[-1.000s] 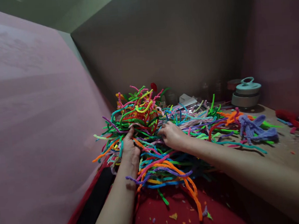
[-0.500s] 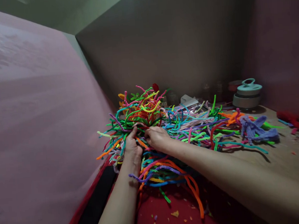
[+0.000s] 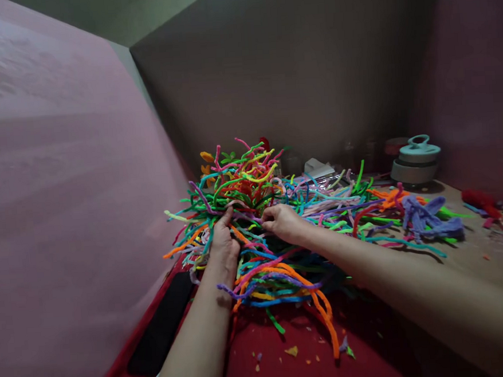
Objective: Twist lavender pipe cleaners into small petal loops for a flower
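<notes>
A big tangled heap of pipe cleaners (image 3: 275, 221) in many colours covers the table in front of me. My left hand (image 3: 223, 245) is pushed into the heap's near left side, thumb raised, fingers buried among the strands. My right hand (image 3: 285, 223) rests on the heap just to the right of it, fingers pinched together on strands near the middle. A raised knot of red, orange and yellow pipe cleaners (image 3: 246, 180) stands right behind both hands.
A red cloth (image 3: 288, 347) with small scraps lies at the near edge, with a dark flat object (image 3: 160, 327) to its left. A lilac bundle (image 3: 428, 219), a round teal-lidded container (image 3: 415, 160) and red bits (image 3: 480, 201) sit on the right. Walls close in left and behind.
My right hand moved left to meet the left hand, then drew back slightly to the right while pinching strands. My left hand stayed in place in the heap.
</notes>
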{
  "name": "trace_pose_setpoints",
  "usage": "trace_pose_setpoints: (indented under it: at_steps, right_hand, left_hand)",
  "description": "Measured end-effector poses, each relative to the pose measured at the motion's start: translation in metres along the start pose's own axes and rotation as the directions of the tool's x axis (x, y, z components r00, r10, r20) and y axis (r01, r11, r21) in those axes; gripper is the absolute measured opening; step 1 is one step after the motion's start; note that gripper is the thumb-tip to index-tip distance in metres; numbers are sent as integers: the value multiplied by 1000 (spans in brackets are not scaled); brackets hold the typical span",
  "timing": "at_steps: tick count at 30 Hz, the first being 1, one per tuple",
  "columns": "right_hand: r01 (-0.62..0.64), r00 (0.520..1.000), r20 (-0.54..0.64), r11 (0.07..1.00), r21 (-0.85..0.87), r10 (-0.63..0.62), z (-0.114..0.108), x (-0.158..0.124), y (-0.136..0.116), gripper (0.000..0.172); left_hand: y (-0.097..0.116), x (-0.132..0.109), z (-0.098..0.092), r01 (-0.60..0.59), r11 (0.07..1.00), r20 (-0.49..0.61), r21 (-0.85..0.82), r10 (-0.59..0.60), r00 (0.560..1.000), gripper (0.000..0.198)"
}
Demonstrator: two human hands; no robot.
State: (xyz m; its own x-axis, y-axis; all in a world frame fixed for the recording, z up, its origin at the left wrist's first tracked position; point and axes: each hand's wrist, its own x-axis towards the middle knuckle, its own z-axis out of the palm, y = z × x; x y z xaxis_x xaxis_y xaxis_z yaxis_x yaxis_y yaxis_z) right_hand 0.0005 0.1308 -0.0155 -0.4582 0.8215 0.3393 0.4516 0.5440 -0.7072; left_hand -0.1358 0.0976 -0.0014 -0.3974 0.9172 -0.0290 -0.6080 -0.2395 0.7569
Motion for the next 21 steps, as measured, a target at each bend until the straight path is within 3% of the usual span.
trace_pose_setpoints:
  at_steps: [8,15,18,20,21]
  right_hand:
    - [0,1000,13,999,46,-1,-7,-10,-1,16]
    - [6,998,-55,999,33,-4,-18,-14,-12,19]
    - [75,993,-109,977,202,-54,-26,-35,-35,15]
    - [-38,996,86,859,510,-7,-31,-61,-54,15]
    - [-94,967,239,748,657,-88,-31,-75,-61,17]
  left_hand:
    - [0,2,1,20,1000,-26,-2,-20,999,13]
    - [0,-2,6,27,999,-12,25,-27,1000,12]
    - [0,-4,6,7,999,-23,41,-6,1000,13]
    - [0,-4,5,8,998,-34,57,-6,999,14]
    - [0,-3,5,14,998,-37,65,-11,999,14]
